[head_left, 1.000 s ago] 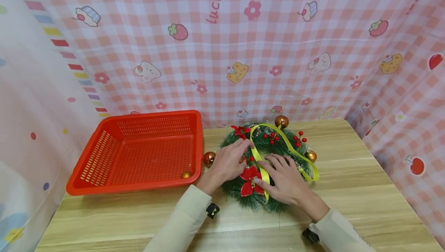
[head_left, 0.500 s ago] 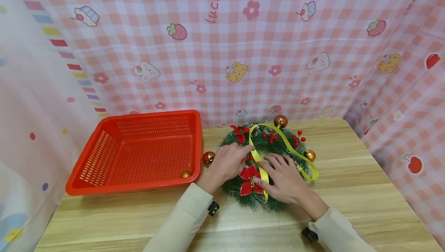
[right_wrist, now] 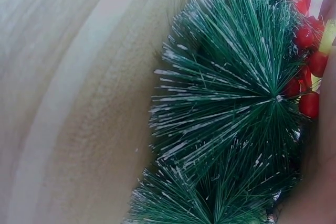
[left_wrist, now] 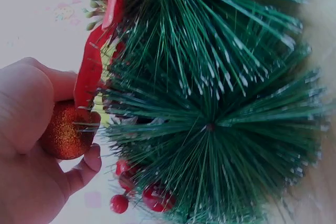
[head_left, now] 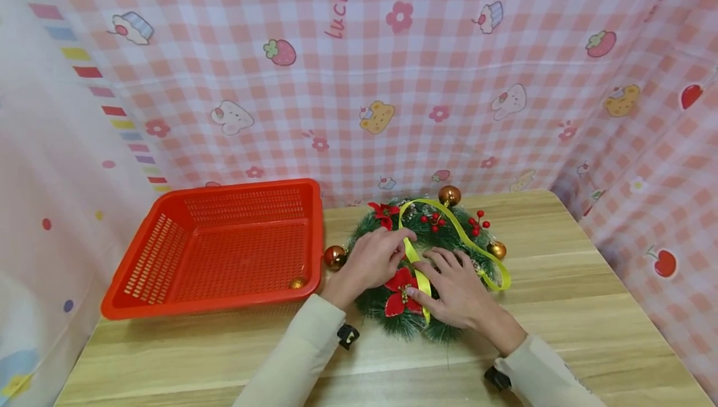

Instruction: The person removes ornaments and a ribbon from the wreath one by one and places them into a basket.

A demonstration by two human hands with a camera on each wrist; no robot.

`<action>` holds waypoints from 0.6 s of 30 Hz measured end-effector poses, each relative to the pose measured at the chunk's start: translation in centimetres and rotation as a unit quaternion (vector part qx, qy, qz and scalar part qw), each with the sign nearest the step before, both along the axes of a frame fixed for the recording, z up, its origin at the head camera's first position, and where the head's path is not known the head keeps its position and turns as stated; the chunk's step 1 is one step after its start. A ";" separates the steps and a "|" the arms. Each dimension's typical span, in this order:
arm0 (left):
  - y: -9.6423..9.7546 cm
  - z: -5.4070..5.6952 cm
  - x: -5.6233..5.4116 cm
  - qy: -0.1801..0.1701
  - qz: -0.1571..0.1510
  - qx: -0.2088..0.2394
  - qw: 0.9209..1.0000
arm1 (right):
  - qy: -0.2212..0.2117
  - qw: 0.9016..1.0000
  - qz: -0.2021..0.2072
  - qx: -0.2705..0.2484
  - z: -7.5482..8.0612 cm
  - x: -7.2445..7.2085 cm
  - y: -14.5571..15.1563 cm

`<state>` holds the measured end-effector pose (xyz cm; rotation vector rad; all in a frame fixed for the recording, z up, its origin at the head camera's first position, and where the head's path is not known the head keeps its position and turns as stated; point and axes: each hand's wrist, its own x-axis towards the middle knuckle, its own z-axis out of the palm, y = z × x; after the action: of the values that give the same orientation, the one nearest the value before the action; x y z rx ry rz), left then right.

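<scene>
A green Christmas wreath (head_left: 443, 332) lies on the table, decorated with red poinsettias (head_left: 401, 293), red berries and baubles. A yellow ribbon (head_left: 462, 234) loops across it. My left hand (head_left: 367, 263) is over the wreath's left side. In the left wrist view its fingers curl round a glittery orange-gold bauble (left_wrist: 68, 132) beside a red petal; from the head that bauble is hidden. My right hand (head_left: 462, 292) rests on the wreath's lower right, fingers loosely extended, thumb by the lower poinsettia and fingertips near the ribbon. The right wrist view shows mostly pine needles (right_wrist: 226, 93).
A red plastic basket (head_left: 210, 302) stands left of the wreath, with one small gold bauble (head_left: 297, 282) inside. Shiny baubles sit at the wreath's edge: one at left (head_left: 335, 257), one at top (head_left: 449, 196), one at right (head_left: 496, 249). A checked curtain (head_left: 336, 83) hangs behind the table.
My left hand has turned slightly and its fingers have curled in; a bauble glimpsed beneath them a second ago is now covered in the head view. My right hand stays in place.
</scene>
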<state>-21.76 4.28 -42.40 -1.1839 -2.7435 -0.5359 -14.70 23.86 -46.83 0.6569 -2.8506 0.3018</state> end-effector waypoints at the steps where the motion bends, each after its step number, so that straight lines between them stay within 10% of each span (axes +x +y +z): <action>1: 0.0 0.0 0.0 -0.012 0.003 0.004 1.000 | 0.002 1.000 0.001 0.001 0.0 0.0 0.0; 7: 0.3 -0.4 -0.3 -0.056 0.024 0.045 0.997 | 0.003 1.000 0.003 0.006 0.1 0.0 -0.2; 18: 0.1 0.0 -0.2 -0.029 0.083 0.114 0.990 | 0.006 1.000 -0.002 -0.001 0.0 0.1 -0.1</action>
<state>-21.91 4.41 -42.44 -0.8929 -2.7043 -0.8483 -14.61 23.78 -46.88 0.6517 -2.8399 0.3004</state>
